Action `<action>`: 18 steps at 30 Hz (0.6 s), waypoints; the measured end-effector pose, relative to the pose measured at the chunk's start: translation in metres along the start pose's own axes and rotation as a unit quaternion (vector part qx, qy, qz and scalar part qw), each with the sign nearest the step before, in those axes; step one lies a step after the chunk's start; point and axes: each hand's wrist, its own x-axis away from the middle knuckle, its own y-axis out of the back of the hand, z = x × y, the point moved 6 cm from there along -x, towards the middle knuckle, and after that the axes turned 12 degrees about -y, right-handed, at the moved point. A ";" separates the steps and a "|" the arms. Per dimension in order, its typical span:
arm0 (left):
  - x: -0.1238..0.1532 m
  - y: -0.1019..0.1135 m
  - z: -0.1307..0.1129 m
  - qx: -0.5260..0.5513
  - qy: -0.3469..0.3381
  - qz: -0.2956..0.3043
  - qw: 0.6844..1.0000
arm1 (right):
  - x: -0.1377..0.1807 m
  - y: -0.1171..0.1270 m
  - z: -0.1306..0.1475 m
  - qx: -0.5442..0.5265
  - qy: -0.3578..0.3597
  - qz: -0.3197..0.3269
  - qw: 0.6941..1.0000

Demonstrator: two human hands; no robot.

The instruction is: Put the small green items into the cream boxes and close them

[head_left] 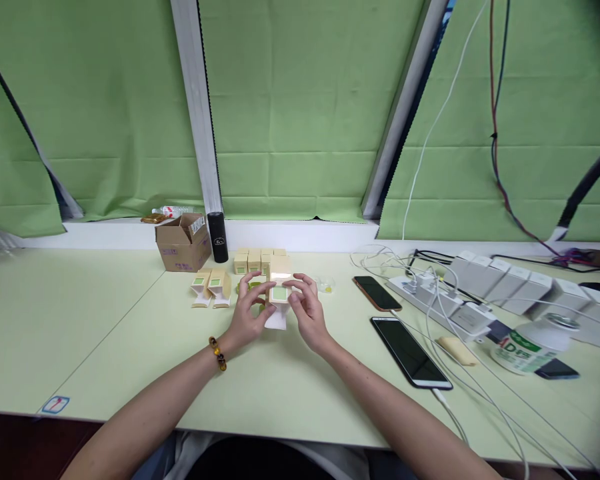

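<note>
Between both hands is a small cream-coloured paper box (279,308) with a green label on its face and a white flap hanging down towards me. My left hand (251,311) grips its left side with bent fingers and wears a beaded bracelet at the wrist. On the right side, my right hand (307,308) pinches the same box. Left of my hands stand two similar boxes (211,283) with their lower flaps open. Behind my hands is a row of several more such boxes (254,257). A green item (255,285) shows partly behind my left fingers.
A brown cardboard box (183,248) and a black bottle (217,237) stand at the back left. To the right lie two phones (407,350), a power strip (433,303) with white cables, a white bottle (530,343) and several white boxes (510,287). Clear plastic pieces (325,285) lie beyond my right hand.
</note>
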 end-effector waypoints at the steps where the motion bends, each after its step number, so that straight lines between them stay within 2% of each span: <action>1: 0.000 0.000 0.001 0.004 0.008 -0.006 1.000 | 0.000 0.000 0.000 -0.008 0.002 0.012 1.000; 8: -0.002 0.005 0.010 0.019 0.056 -0.061 0.996 | 0.000 -0.005 -0.003 -0.080 -0.013 0.108 0.991; 18: 0.001 0.003 0.017 0.012 0.068 -0.067 0.995 | -0.007 -0.006 -0.010 -0.100 -0.051 0.073 0.991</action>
